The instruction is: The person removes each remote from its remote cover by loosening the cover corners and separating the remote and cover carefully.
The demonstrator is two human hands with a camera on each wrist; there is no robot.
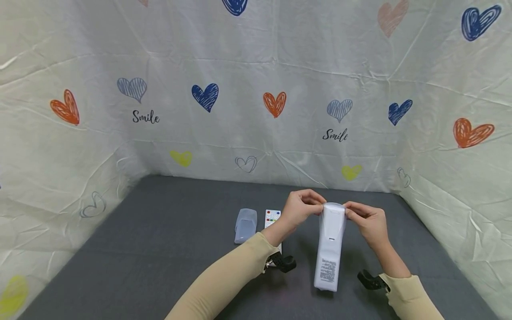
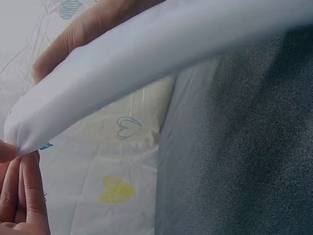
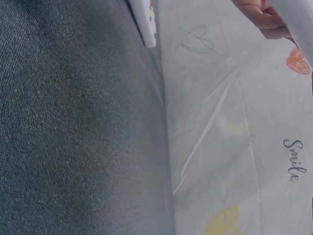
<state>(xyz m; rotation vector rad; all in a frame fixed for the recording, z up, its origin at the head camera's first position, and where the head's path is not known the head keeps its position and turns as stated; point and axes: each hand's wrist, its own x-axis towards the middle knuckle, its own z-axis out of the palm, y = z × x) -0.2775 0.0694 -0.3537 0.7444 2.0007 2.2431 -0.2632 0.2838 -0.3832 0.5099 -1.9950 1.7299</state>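
Observation:
A white remote (image 1: 330, 249) in a translucent cover lies face down on the grey table (image 1: 168, 249), its label toward me. My left hand (image 1: 307, 206) pinches the far end of it from the left, and my right hand (image 1: 357, 213) pinches the same end from the right. In the left wrist view the covered remote (image 2: 122, 63) crosses the frame, with my left fingertips (image 2: 19, 191) at its end and fingers of the other hand (image 2: 83, 29) behind it. The right wrist view catches only an edge of the remote (image 3: 301, 19) and some fingers (image 3: 261, 17).
A second remote with coloured buttons (image 1: 273, 217) lies left of my left wrist, partly hidden; its edge (image 3: 145, 19) shows in the right wrist view. A loose translucent cover (image 1: 245, 225) lies beside it. Heart-printed cloth walls (image 1: 256, 111) enclose the table on three sides.

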